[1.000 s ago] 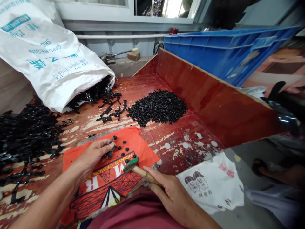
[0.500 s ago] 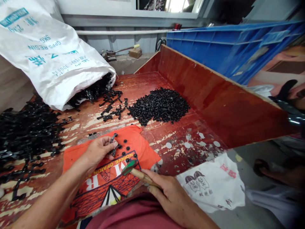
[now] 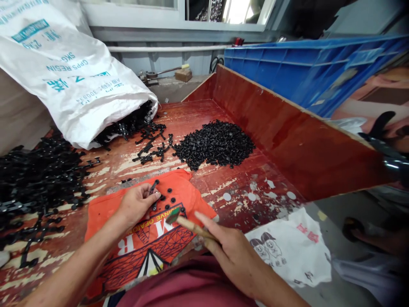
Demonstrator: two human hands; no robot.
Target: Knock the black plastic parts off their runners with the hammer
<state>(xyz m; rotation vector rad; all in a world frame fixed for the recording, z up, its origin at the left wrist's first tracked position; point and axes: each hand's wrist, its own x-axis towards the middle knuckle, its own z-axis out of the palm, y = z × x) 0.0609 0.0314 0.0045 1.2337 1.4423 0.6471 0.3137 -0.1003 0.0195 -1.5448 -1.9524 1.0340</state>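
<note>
Your left hand (image 3: 136, 204) pinches a black plastic sprue (image 3: 154, 192) over the orange cloth (image 3: 140, 238); your right hand (image 3: 234, 256) grips a wooden-handled tool (image 3: 185, 224), its head blurred. Far left, the white sack (image 3: 70, 76) spills black parts (image 3: 128, 125), its top cut off.

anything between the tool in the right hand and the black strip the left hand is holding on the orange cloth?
Nothing visible. The right hand holds a wooden-handled tool whose green tip points at the black strip pinched by the left hand. Between them lies only orange cloth with a few loose black caps.
</note>
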